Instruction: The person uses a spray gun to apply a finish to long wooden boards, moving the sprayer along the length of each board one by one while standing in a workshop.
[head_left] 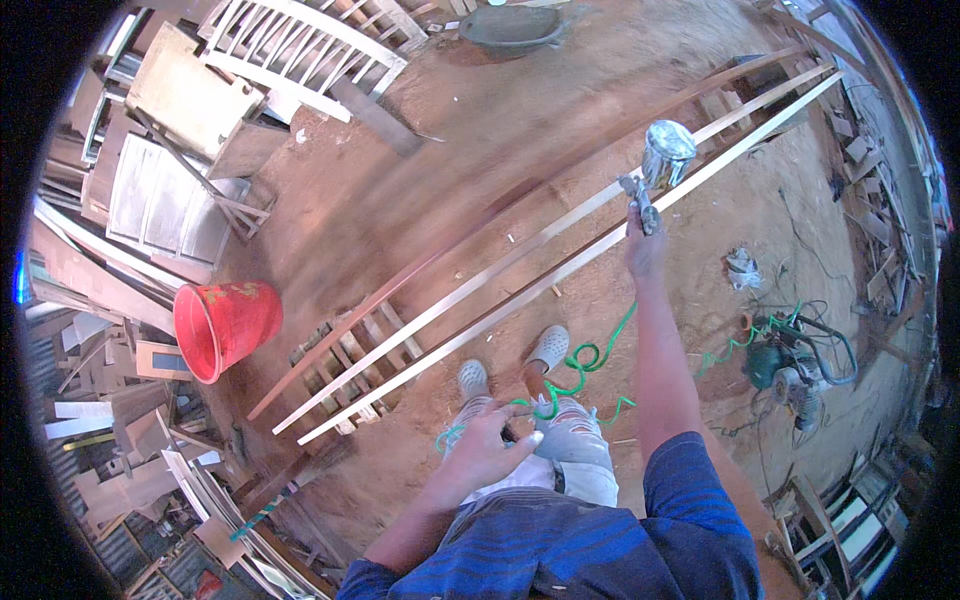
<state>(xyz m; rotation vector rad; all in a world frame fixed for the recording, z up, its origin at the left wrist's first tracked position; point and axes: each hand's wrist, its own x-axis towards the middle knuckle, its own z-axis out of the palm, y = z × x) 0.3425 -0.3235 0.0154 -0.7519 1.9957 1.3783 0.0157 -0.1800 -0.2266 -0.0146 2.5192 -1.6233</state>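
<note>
My right hand is stretched out over the beams, closed round the handle of a spray gun. A paint-smeared cup sits on the gun. Below it lie two long pale wooden strips and, beyond them, a reddish-brown strip, side by side. A coiled green air hose hangs below my right arm and runs to my left hand. That hand is at my waist, fingers curled round the hose; the grip is partly hidden.
Wooden pallets prop up the strips' near ends. A red bucket stands at the left by stacked boards. An air compressor sits at the right near a crumpled pale bag. A dark basin lies far off.
</note>
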